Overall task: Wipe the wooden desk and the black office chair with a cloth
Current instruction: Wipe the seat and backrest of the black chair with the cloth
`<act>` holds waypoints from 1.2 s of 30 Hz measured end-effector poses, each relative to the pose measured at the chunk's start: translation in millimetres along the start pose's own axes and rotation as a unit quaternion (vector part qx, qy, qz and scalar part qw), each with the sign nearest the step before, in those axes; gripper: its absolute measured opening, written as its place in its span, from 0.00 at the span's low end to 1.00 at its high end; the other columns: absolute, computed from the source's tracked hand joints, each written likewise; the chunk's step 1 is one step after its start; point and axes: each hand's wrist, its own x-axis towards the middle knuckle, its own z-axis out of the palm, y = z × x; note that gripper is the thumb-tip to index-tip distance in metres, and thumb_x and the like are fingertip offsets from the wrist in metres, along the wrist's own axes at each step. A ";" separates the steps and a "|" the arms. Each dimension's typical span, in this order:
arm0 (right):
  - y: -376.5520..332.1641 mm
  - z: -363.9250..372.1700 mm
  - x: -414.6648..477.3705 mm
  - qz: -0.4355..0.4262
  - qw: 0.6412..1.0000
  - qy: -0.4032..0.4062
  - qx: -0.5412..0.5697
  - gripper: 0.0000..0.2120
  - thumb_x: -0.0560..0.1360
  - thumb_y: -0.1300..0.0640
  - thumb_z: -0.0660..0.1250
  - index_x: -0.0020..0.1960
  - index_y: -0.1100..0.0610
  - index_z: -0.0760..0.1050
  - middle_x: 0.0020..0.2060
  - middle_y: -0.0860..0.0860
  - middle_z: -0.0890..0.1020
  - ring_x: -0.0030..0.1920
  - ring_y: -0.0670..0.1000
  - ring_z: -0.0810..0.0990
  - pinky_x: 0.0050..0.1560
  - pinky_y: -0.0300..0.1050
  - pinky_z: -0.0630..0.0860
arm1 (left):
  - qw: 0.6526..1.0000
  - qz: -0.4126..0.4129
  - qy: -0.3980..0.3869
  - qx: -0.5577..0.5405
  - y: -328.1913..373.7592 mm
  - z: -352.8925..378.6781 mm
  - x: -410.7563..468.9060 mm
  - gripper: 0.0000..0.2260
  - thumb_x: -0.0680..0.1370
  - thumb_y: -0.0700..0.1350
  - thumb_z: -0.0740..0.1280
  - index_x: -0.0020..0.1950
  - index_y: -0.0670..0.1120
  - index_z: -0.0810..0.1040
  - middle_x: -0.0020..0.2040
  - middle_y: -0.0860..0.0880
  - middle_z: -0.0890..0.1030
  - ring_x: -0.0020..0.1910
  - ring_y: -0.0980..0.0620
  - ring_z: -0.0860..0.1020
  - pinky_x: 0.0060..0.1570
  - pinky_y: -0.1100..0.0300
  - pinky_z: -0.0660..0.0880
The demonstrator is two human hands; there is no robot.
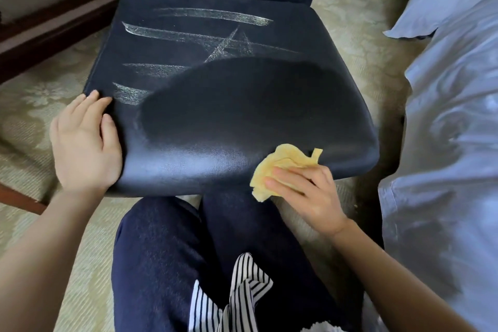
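Chair: black padded leather office chair seat, white chalky streaks across rear half, front half dark & clean
Cloth: crumpled yellow cloth at seat's front-right edge
R hand: right hand presses cloth w/ fingers nearly straight on top
L hand: left hand flat, relaxed, resting on seat's front-left corner
Floor: pale patterned carpet; light-blue bedding to the right
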 end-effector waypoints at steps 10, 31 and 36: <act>48.3 -41.4 -39.8 0.230 0.969 -0.012 -0.088 0.15 0.76 0.61 0.59 0.58 0.64 0.77 0.55 0.63 0.79 0.52 0.57 0.72 0.60 0.39 0.62 | 0.996 -0.030 0.031 -0.073 -21.7 20.4 -1.4 0.20 0.79 0.44 0.51 0.65 0.37 0.73 0.68 0.37 0.71 0.69 0.41 0.67 0.72 0.50 0.59; -54.5 69.6 172.9 -0.258 0.902 -0.255 0.236 0.15 0.68 0.64 0.73 0.52 0.50 0.83 0.50 0.45 0.83 0.51 0.51 0.74 0.48 0.48 0.73 | 0.993 -0.072 0.023 -0.087 0.3 -2.9 -5.8 0.18 0.76 0.34 0.55 0.63 0.34 0.75 0.65 0.38 0.74 0.66 0.38 0.71 0.68 0.49 0.63; -80.1 87.0 192.6 -0.206 0.909 -0.255 0.257 0.13 0.71 0.62 0.72 0.53 0.50 0.83 0.53 0.45 0.83 0.59 0.55 0.77 0.57 0.52 0.70 | 0.991 -0.082 -0.011 -0.101 -7.7 -11.8 -7.9 0.17 0.79 0.36 0.56 0.67 0.37 0.73 0.69 0.39 0.70 0.70 0.40 0.67 0.71 0.46 0.60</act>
